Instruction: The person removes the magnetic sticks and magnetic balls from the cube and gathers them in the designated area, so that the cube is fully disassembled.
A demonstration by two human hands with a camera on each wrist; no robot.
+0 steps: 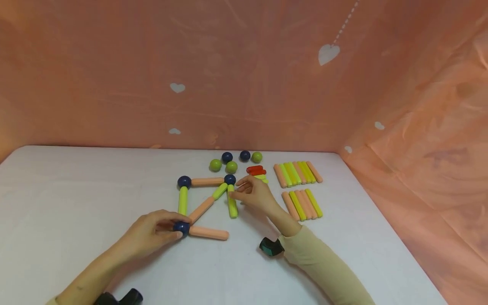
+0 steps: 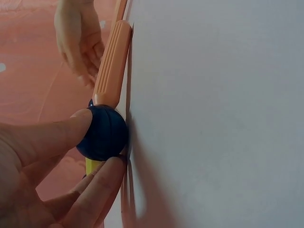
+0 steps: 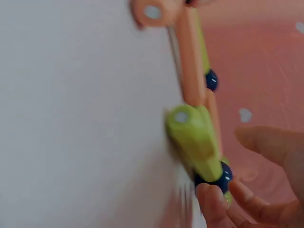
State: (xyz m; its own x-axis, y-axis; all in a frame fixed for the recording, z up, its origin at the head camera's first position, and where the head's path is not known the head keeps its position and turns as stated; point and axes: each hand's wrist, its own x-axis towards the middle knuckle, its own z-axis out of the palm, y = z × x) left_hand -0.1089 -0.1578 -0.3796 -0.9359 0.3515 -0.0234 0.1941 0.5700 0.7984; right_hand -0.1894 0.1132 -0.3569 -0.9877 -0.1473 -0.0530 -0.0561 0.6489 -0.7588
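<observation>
My left hand (image 1: 152, 233) pinches a dark blue ball (image 2: 102, 133) between thumb and fingers at the near left corner of a frame of rods and balls. From that ball an orange rod (image 1: 209, 233) points right, its far end free. An orange rod (image 1: 201, 210) and a short green rod (image 1: 220, 191) run diagonally to another blue ball (image 1: 230, 179). My right hand (image 1: 253, 192) is beside that ball, fingertips close to it, thumb spread apart in the right wrist view. A green rod (image 1: 233, 207) extends from it toward me, its end free.
A third blue ball (image 1: 184, 182) joins a green rod (image 1: 183, 201) and an orange rod (image 1: 207, 182) at the far left corner. Loose blue and green balls (image 1: 231, 167) lie behind, beside short red rods (image 1: 256, 170). Two rows of rods (image 1: 299, 173) lie at right.
</observation>
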